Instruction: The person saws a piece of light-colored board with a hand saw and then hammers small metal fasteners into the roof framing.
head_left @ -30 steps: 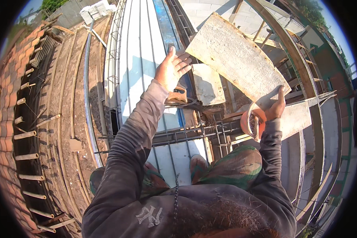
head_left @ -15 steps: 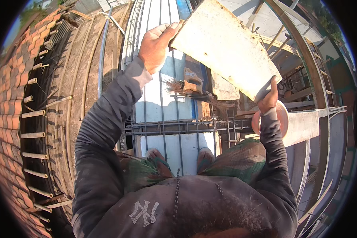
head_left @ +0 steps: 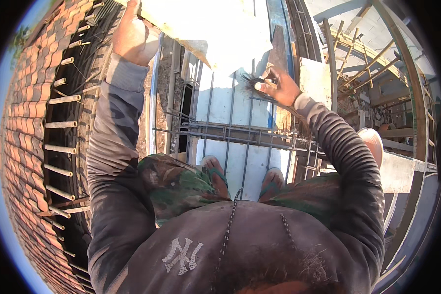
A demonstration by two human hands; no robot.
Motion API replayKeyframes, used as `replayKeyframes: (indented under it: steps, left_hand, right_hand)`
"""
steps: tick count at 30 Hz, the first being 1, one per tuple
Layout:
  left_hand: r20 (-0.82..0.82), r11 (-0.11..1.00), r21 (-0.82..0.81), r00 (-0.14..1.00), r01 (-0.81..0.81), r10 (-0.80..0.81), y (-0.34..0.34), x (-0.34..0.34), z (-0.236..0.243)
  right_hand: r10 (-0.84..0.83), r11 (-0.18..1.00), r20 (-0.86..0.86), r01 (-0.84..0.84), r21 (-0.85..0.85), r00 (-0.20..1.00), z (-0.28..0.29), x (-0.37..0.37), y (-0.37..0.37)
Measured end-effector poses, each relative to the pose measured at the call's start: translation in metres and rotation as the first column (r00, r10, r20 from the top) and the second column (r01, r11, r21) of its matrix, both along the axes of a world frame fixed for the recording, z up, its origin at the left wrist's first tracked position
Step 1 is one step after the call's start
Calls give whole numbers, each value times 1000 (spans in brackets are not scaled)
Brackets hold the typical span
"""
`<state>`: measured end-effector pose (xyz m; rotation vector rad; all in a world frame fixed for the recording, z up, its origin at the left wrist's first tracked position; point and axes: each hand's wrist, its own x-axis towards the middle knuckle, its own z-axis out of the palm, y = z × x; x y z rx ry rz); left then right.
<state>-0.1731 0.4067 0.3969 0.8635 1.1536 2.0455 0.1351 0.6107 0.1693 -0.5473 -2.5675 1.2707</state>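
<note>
My left hand (head_left: 132, 41) is raised at the upper left, closed on the edge of a flat, sunlit wooden board (head_left: 191, 22). Most of the board is washed out by glare, and its far part leaves the picture. Lower and to the right, my right hand (head_left: 279, 85) has curled fingers at a bundle of thin dark wires (head_left: 252, 81), whose ends fan out to its left. A brown handsaw blade (head_left: 278, 46) shows just beyond this hand. The saw's handle is hidden, and I cannot make out what the fingers hold.
My sandalled feet (head_left: 274, 179) stand on a white panel (head_left: 247, 159) crossed by steel reinforcing bars (head_left: 228, 134). A tiled roof (head_left: 29, 127) with projecting poles (head_left: 61, 124) lies left. A round pinkish object (head_left: 372, 144) sits near my right elbow; timber framing (head_left: 402, 63) stands beyond.
The board has swung up and left in my left hand. My right hand has let go of the board and come down to the wire bundle and saw.
</note>
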Motion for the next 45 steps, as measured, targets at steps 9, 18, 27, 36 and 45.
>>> replayKeyframes:
  steps: [9, 18, 27, 36, 45]
  left_hand:
    - [-354, 767, -242, 790, -594, 500, -169, -54, 15]
    - [-517, -171, -766, 751, -620, -410, -181, -50, -147]
    - [-635, 14, -746, 704, -666, -320, -178, -41, -213]
    - [-571, -209, -758, 784, -618, -244, -155, -4, -164]
    - [-762, -113, -579, 586, -807, -277, -154, 1, -184]
  right_hand:
    - [-153, 949, 702, -95, 302, 696, -137, -31, 30]
    - [-421, 891, 389, 292, 348, 819, -124, -48, 47]
    - [-470, 873, -315, 382, -302, 824, 9, -26, -3]
    - [-194, 894, -194, 92, -439, 962, 132, 53, -168]
    - [-14, 894, -55, -12, -449, 998, 122, 67, -190]
